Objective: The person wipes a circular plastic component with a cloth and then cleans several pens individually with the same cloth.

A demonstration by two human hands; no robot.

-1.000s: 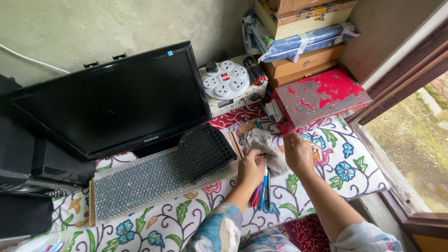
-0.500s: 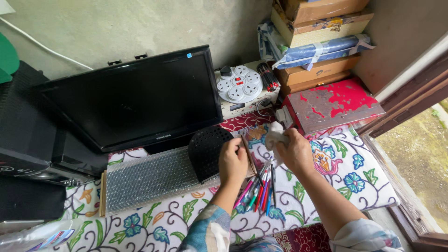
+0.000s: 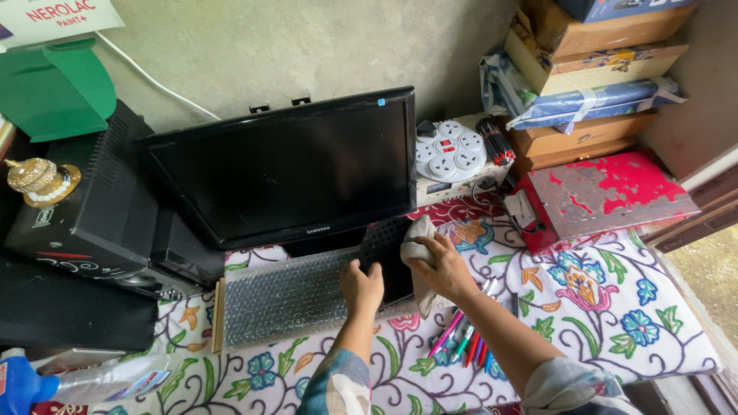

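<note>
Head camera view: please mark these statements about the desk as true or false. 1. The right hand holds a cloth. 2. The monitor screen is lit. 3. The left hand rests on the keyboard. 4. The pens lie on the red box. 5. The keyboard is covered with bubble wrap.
1. True: the right hand grips a grey cloth at the right end of the keyboard.
2. False: the monitor screen is dark.
3. True: the left hand lies on the keyboard, near its right end.
4. False: the pens lie on the flowered tablecloth, under the right forearm; the red box is farther back.
5. True: bubble wrap covers most of it.
</note>
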